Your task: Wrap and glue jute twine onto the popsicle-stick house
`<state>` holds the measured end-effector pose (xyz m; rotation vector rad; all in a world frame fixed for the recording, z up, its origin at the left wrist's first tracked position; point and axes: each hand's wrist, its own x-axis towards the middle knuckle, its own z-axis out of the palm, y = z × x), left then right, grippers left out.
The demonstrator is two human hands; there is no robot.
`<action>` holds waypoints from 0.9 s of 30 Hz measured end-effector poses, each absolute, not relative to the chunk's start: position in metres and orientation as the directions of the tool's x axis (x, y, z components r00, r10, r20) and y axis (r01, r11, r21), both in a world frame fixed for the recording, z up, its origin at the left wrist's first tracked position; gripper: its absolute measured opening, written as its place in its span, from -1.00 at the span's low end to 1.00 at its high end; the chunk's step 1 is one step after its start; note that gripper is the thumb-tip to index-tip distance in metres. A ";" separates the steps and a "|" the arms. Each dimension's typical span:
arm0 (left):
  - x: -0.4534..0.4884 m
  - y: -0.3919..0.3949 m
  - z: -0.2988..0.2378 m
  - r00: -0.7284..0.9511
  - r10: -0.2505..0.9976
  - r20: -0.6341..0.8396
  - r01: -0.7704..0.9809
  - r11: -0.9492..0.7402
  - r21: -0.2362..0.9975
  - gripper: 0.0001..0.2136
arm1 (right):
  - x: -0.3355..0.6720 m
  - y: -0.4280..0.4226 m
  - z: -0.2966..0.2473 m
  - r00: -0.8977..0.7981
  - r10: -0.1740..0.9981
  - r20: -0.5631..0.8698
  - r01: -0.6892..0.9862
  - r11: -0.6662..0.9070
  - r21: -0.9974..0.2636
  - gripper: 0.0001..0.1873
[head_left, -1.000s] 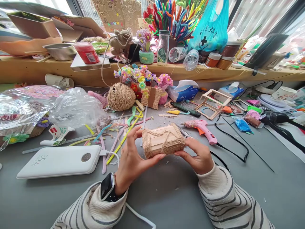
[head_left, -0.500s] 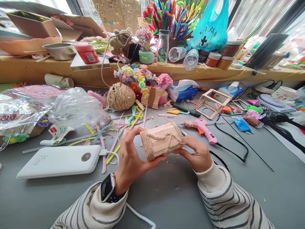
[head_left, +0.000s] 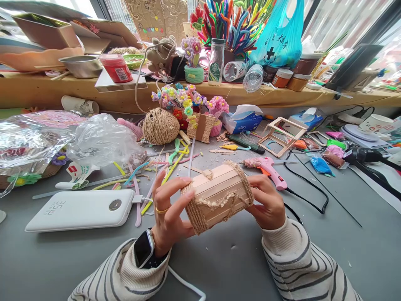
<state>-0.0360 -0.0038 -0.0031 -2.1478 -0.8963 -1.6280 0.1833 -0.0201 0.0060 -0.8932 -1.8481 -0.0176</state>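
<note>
Between both hands I hold a small barrel-shaped holder [head_left: 221, 188] of pale wooden craft sticks, lying tilted on its side above the table. Twine is wound round each end, and a wavy twine line runs across the sticks. My left hand [head_left: 171, 209] grips the left end, its fingers curled over the twine and the thumb beneath. At the right end, my right hand [head_left: 266, 200] is closed on the rim, with some fingertips hidden behind it. A pink hot glue gun [head_left: 271, 169] lies just beyond my right hand.
A white power bank [head_left: 81, 211] with a cable lies left. Behind are a twine ball [head_left: 161, 126], crumpled plastic [head_left: 103, 140], a craft-stick box [head_left: 203, 127], a wooden frame [head_left: 282, 136] and cutters [head_left: 246, 143]. The glue gun's black cord [head_left: 324, 200] loops right.
The holder has been rolled and brought closer, showing more of its stick side and a small twine loop. My left fingers have shifted over its left end.
</note>
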 end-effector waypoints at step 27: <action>-0.034 -0.005 0.014 0.242 0.468 0.850 0.626 -0.745 0.231 -0.23 | 0.179 -0.029 0.009 -0.154 0.524 0.838 0.590 0.729 -0.347 -0.83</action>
